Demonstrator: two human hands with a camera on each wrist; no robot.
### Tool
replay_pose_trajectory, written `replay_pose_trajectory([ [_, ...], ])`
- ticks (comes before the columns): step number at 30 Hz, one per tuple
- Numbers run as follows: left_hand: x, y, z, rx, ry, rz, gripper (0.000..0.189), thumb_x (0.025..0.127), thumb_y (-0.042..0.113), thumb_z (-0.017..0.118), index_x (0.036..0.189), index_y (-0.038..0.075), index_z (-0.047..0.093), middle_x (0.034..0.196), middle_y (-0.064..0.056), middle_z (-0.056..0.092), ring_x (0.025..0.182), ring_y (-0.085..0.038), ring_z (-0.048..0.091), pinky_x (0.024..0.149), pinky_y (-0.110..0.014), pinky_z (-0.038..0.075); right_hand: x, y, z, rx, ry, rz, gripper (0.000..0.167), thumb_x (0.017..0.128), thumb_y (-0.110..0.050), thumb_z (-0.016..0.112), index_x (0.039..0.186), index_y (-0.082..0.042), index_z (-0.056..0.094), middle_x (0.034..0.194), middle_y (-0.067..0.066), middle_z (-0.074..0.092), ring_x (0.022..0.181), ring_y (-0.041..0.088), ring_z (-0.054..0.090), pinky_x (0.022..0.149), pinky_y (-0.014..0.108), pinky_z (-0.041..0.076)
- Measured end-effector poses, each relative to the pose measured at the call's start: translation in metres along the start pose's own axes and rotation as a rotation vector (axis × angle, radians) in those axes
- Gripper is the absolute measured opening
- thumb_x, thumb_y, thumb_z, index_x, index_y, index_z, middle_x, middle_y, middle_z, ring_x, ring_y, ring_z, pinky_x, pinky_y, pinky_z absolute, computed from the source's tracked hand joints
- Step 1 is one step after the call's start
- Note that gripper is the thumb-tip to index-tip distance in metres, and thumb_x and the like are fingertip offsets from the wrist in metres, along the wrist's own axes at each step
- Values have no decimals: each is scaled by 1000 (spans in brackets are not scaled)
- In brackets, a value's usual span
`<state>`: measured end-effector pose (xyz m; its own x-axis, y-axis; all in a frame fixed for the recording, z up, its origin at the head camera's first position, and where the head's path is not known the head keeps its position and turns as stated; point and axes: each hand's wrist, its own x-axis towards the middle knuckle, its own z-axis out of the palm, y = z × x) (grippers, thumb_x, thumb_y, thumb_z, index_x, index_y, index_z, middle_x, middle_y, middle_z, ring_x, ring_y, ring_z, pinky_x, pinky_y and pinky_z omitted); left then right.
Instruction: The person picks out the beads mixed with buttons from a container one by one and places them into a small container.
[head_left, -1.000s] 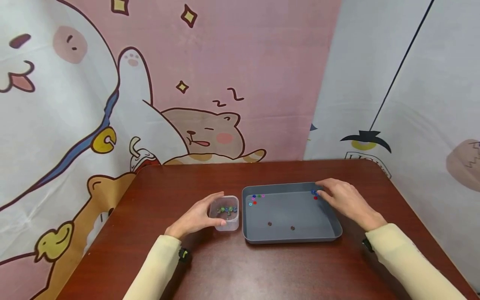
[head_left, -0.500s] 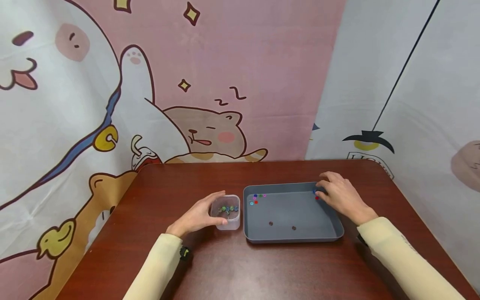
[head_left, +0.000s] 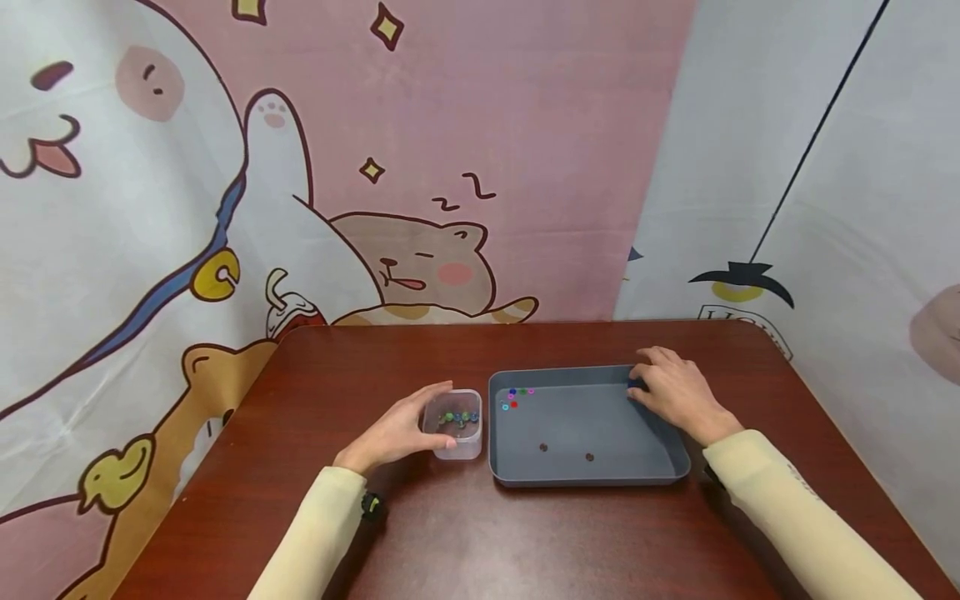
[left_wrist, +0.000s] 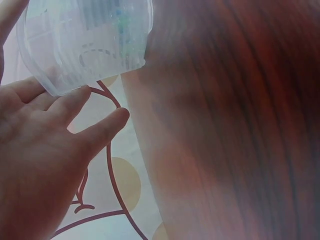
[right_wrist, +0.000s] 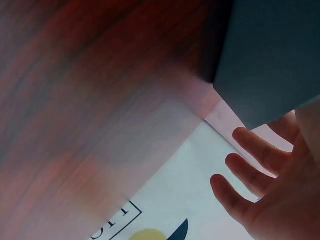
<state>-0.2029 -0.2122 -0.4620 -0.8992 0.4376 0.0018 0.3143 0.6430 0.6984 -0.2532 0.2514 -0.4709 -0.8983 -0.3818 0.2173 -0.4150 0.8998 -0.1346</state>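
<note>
My left hand (head_left: 395,429) grips a small clear plastic box (head_left: 459,450) on the table, thumb along its near side and fingers at the far side. Inside lie several green and blue beads (head_left: 461,417). In the left wrist view the box (left_wrist: 90,55) rises between thumb and fingers. My right hand (head_left: 681,396) reaches over the far right corner of a grey tray (head_left: 592,425), thumb and index fingertip parted down inside it. Beads in that corner are mostly hidden by the hand. The right wrist view shows loosely bent fingers (right_wrist: 260,145) beside the tray wall (right_wrist: 270,65).
Several small coloured rings (head_left: 513,398) lie in the tray's far left corner, and two brown beads (head_left: 543,447) sit toward its near side. The tray stands on a dark red-brown table (head_left: 450,533). A printed cartoon cloth (head_left: 570,167) hangs behind it.
My right hand has shifted slightly left and deeper over the tray corner; the blue and red beads seen there before are now mostly covered. My left hand has stayed on the box.
</note>
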Motion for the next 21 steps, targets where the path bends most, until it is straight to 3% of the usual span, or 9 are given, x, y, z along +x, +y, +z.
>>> replay_pose_trajectory([
  [11, 0, 2, -2, 0, 2, 20, 98, 79, 47, 89, 159, 15, 42, 159, -4, 45, 141, -26, 46, 117, -54, 35, 1, -2, 4, -4, 3, 24, 24, 88, -18, 84, 104, -3, 77, 138, 29, 56, 130, 49, 48, 92, 69, 44],
  [21, -1, -1, -1, -1, 0, 28, 97, 81, 46, 88, 159, 13, 41, 160, -6, 44, 141, -26, 46, 117, -54, 35, 4, -3, 8, 4, 27, -11, 12, 87, -11, 83, 96, -5, 76, 132, 27, 60, 123, 49, 54, 86, 66, 48],
])
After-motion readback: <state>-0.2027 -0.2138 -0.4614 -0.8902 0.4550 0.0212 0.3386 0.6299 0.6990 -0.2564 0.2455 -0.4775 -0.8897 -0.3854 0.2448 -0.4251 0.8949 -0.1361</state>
